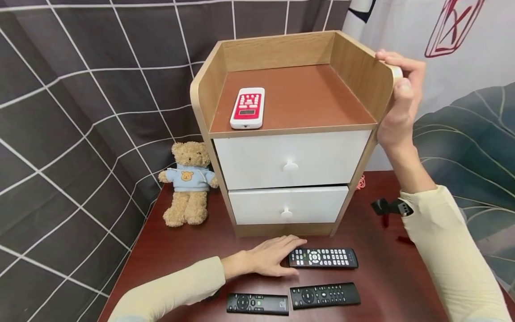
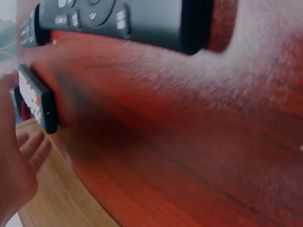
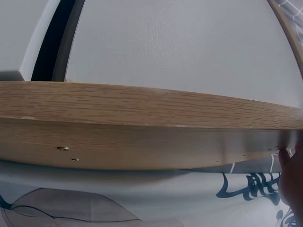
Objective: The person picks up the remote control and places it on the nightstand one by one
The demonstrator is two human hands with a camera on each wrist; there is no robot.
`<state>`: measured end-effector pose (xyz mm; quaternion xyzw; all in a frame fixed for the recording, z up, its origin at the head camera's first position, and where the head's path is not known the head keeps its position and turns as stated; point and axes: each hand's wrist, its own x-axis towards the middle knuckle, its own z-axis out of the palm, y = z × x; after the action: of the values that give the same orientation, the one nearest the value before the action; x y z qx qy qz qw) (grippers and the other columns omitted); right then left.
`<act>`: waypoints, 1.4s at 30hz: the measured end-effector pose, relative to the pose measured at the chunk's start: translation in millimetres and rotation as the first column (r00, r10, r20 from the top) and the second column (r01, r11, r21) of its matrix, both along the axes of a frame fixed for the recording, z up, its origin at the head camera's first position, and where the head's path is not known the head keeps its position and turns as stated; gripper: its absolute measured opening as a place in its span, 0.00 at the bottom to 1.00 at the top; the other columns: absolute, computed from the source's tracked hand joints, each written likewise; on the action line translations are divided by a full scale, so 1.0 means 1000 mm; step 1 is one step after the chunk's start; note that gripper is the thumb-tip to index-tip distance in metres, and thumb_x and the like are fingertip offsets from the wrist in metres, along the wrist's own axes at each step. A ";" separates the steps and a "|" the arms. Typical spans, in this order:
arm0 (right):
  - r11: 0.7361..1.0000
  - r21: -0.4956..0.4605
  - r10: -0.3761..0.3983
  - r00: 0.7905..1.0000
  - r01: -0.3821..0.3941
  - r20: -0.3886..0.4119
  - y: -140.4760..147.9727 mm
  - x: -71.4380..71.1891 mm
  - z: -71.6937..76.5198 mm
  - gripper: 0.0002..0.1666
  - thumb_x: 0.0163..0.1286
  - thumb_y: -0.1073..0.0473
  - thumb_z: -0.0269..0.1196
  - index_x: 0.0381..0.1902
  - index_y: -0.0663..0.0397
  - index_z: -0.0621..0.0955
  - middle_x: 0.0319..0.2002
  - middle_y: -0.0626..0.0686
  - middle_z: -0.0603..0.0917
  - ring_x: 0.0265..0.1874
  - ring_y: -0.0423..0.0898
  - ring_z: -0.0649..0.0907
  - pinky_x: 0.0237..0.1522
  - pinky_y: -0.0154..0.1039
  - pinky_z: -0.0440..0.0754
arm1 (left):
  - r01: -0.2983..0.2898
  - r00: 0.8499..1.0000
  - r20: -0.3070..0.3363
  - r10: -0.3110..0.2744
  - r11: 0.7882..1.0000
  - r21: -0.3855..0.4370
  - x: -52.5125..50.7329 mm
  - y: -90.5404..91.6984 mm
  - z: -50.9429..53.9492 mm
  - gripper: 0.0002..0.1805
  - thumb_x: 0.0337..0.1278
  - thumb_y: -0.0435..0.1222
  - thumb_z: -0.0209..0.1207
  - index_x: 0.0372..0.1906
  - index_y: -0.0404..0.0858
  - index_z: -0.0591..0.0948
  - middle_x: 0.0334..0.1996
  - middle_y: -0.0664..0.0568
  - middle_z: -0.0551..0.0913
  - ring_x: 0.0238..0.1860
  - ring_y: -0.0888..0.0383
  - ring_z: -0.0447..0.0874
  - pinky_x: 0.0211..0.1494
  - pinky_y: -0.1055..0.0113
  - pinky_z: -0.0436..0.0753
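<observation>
- Right hand: fingers curled round side of cabinet.
- Left hand: fingers loosely extended at rear remote (contact unclear), between counter's left and right edges.
- Hazard: uneven pull could tip cabinet.

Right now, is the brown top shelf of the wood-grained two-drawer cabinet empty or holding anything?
Not empty: the head view shows a white handheld device with a red button panel lying face up on the brown top shelf.
</observation>
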<state>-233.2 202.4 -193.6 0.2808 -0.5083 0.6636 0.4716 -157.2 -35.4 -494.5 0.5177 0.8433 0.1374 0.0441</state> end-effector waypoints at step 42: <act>0.998 0.058 -0.003 1.000 0.004 -0.010 0.005 -0.003 -0.001 0.18 0.61 0.59 0.44 0.44 0.58 0.75 0.49 0.56 0.83 0.57 0.54 0.76 0.64 0.39 0.67 | -0.045 0.920 -0.393 0.000 0.993 -0.106 -0.008 0.035 -0.017 0.30 0.43 0.64 0.61 0.42 0.46 0.73 0.34 0.59 0.76 0.32 0.65 0.77 0.31 0.76 0.77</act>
<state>-235.9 207.7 -194.6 0.2968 -0.5253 0.6464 0.4670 -165.0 0.0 -511.7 0.5215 0.8475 -0.0163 -0.0979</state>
